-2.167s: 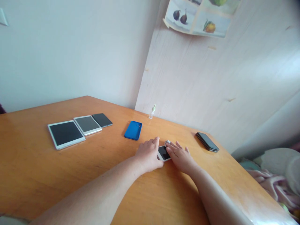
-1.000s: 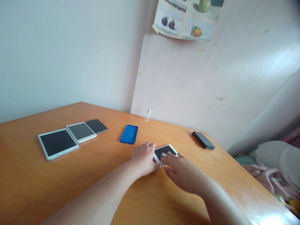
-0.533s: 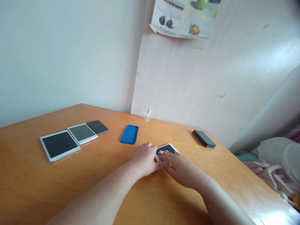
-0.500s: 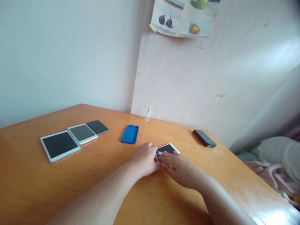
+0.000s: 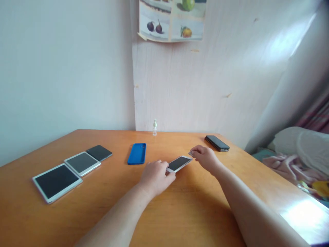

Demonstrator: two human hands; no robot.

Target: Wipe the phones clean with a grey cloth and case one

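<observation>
A white phone with a dark screen lies on the wooden table. My left hand grips its near end with curled fingers. My right hand hovers just past the phone's far end, fingers pinched on a small pale wipe. A blue phone case lies to the left of the phone. A tiny clear spray bottle stands at the table's back edge by the wall.
Two white tablets and a dark phone lie in a row at the left. Dark phones are stacked at the back right corner. A bed with blankets lies beyond the table's right edge.
My right hand has lifted off the phone's screen and moved past its far end with the wipe. The left hand stays on the near end. The view has swung to the left.
</observation>
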